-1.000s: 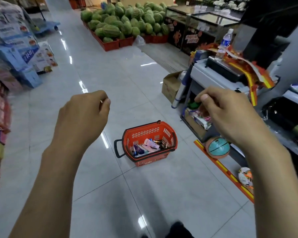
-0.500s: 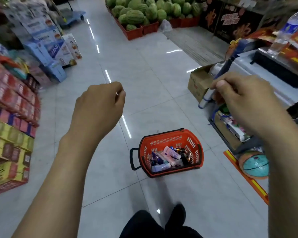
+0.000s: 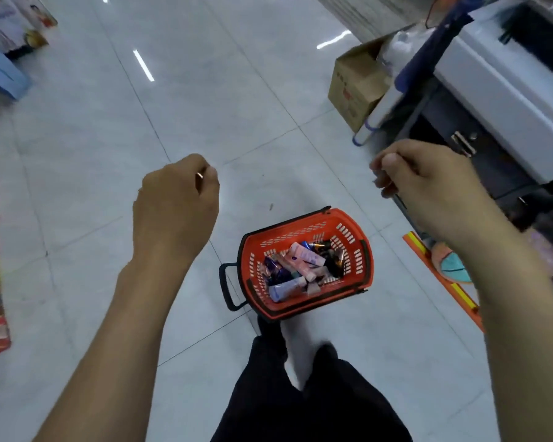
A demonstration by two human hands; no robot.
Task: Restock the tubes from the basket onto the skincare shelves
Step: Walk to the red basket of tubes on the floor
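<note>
Grip left (image 3: 176, 212), grip right (image 3: 428, 189): curled, empty.

Loose black trousers (image 3: 304, 406), a dark shoe (image 3: 268, 327), bare forearms (image 3: 125, 330).

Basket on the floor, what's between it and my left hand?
Just bare floor and a small dark speck between the basket and the left hand, in the head view.

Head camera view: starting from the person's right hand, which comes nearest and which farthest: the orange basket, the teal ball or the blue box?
1. Teal ball, low on the right, just below the right hand.
2. Orange basket, on the floor toward the middle.
3. Blue box, far off at the left edge.
</note>
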